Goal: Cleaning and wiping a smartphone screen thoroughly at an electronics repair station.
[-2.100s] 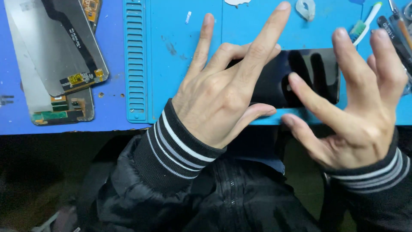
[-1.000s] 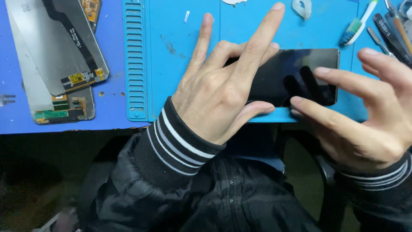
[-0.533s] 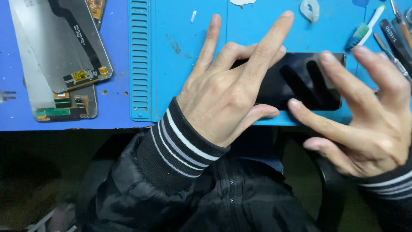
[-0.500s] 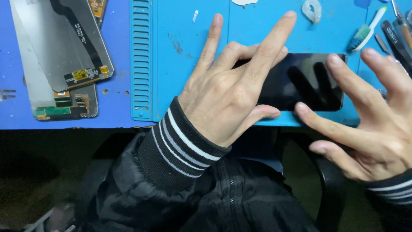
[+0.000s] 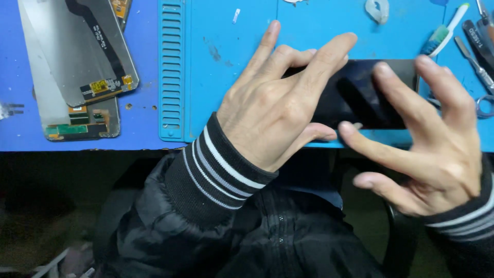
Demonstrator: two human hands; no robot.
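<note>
A black phone lies flat, glass up, on the blue work mat near the table's front edge. My left hand rests spread over the phone's left half, fingers pressing down on it and thumb at its near edge. My right hand is at the phone's right half, fingers apart; the index fingertip touches the glass and the thumb reaches to the near edge. Neither hand grips anything.
Two removed phone display panels with flex cables lie stacked at the left of the table. A toothbrush, tweezers and small hand tools lie at the right. A ribbed slotted strip runs down the mat's left side.
My right hand has slid back and forth across the phone's right half and now has its fingertips on the glass. The left hand has stayed pressed on the phone.
</note>
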